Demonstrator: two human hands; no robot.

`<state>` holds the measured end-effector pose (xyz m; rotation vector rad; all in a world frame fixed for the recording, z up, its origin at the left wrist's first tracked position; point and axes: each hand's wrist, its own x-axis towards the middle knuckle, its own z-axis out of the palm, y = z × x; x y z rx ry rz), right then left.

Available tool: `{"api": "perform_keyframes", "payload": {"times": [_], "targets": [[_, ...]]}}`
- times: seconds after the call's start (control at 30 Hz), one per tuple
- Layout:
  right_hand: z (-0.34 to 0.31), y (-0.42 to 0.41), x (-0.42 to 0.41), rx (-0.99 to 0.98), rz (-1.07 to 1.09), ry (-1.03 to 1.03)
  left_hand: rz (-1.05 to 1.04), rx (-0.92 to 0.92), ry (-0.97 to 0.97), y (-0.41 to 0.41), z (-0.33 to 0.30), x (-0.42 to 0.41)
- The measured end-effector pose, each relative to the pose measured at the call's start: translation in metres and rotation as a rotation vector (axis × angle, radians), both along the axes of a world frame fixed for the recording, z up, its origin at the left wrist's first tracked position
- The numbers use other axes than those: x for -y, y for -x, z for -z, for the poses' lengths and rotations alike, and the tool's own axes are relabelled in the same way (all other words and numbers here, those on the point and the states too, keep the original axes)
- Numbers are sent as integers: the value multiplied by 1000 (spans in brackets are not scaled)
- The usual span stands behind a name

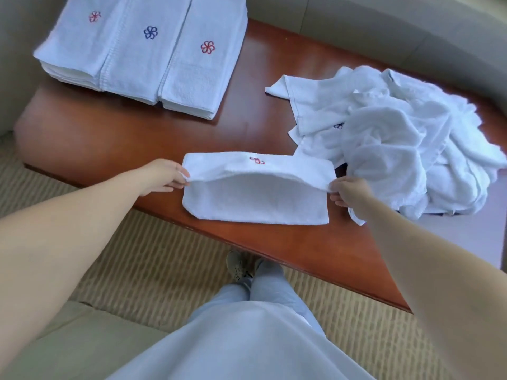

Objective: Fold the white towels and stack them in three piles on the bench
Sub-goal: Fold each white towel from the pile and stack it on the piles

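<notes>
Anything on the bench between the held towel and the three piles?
Nothing visible. Both hands, left and right, pinch the towel; only bare bench lies between it and the piles. The unfolded heap sits off right.

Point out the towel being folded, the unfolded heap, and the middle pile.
Towel (258, 201): head view, its flat lower layer.
Heap (389, 138): head view, a crumpled fold near its centre.
Middle pile (140, 58): head view, its top towel below the blue emblem.
</notes>
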<state>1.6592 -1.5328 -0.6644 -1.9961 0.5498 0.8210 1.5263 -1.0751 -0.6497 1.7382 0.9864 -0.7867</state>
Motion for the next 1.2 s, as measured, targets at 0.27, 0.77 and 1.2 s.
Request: {"api": "perform_keyframes", "payload": {"times": [0.27,0.77,1.2], "targets": [[43,61,31,113,-382,258,122,10,-65,76,56,15],[63,80,-17,296,-752,455,-477,103,9,96,86,37],[66,100,-142,209,-1264,260,-157,283,-39,99,85,31]]}}
